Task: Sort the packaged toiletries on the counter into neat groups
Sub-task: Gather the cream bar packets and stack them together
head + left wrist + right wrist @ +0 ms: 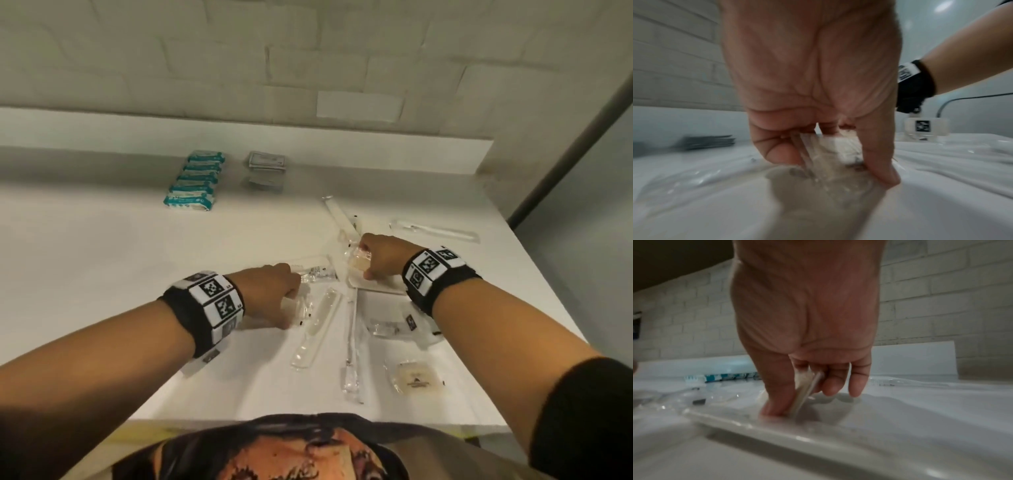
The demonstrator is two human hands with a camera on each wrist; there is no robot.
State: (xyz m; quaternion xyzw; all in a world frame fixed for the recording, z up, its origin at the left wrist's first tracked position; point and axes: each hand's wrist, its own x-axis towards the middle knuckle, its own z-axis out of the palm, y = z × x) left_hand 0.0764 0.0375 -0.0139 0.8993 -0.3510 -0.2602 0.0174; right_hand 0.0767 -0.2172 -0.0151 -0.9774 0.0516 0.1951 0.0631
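Note:
Clear-wrapped toiletries lie scattered over the white counter (102, 260). My left hand (274, 291) pinches a small clear packet with a pale pad inside (830, 152) between thumb and fingers, low over the counter. My right hand (376, 257) grips another small clear packet (359, 262), held on edge (805, 391) above a flat clear-wrapped item (777, 426). Long wrapped toothbrushes (318, 329) lie between and before the hands. A square wrapped soap (416, 377) sits at the front right.
A row of teal-and-white packets (195, 180) and a stack of grey sachets (266, 169) stand lined up at the back. Another long wrapped item (435, 230) lies far right near the counter's right edge. A brick wall runs behind.

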